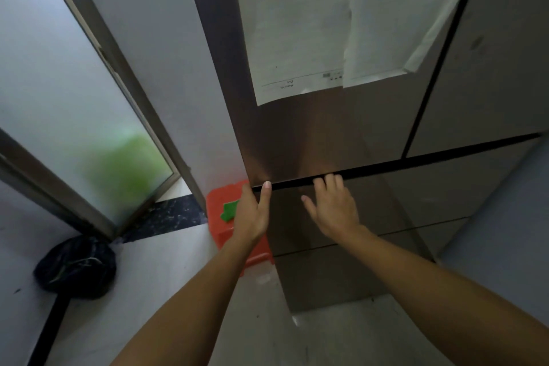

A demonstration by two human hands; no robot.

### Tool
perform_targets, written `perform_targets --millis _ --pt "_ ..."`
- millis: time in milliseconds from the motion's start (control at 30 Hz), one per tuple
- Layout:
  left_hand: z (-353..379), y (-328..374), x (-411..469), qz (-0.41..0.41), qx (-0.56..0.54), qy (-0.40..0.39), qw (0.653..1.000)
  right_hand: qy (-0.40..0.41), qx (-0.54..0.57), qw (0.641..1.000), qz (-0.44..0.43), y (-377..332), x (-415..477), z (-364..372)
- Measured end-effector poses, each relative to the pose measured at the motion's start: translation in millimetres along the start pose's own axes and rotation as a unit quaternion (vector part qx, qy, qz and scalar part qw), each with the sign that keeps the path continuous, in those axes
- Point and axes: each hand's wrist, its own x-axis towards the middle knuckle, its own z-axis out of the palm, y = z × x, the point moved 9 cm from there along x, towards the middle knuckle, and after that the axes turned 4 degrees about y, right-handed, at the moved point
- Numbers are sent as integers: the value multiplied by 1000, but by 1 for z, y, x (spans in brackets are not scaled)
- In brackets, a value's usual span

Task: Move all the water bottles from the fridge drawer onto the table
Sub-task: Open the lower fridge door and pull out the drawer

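Both hands up at the dark seam (416,161) above the fridge drawer (416,196), drawer shut, pull not yet begun. Best way in: fingertips hooked over the top lip on both sides, then a straight, even pull back, no yanking, to avoid toppling anything inside.

Now the right hand (332,208): flat on the drawer front, fingers straight with tips just reaching the seam, thumb splayed wide, gripping nothing. Over to the left hand (251,214): at the drawer's left corner, thumb straight up against the seam, other fingers mostly hidden round the edge, no curl to be seen, nothing held.

No water bottles in sight, presumably behind that closed front; table out of view too.

Above, upper door (312,134) with paper sheets (297,24) stuck on. Off left, red stool (218,217) just beside the fridge, black bag (75,267) on the floor.
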Motion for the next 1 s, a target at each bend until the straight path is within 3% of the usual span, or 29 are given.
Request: perform_targets --millis 133,333,467,600,867,1000 --pt "-6 4 2 24 38 7 999 9 19 1000 20 -1 -3 -6" --pt "-11 11 -34 100 60 -51 992 -16 72 997 14 11 -61 -18" --pt "-9 12 -75 155 47 -148 976 2 141 985 95 25 -101 -44" --pt "1 24 -121 204 57 -250 945 32 127 980 153 41 -142 -84" --pt "45 75 -157 291 132 -291 902 57 133 946 290 106 -233 -171" --pt "94 98 -179 310 170 -325 877 28 91 937 336 146 -268 -203"
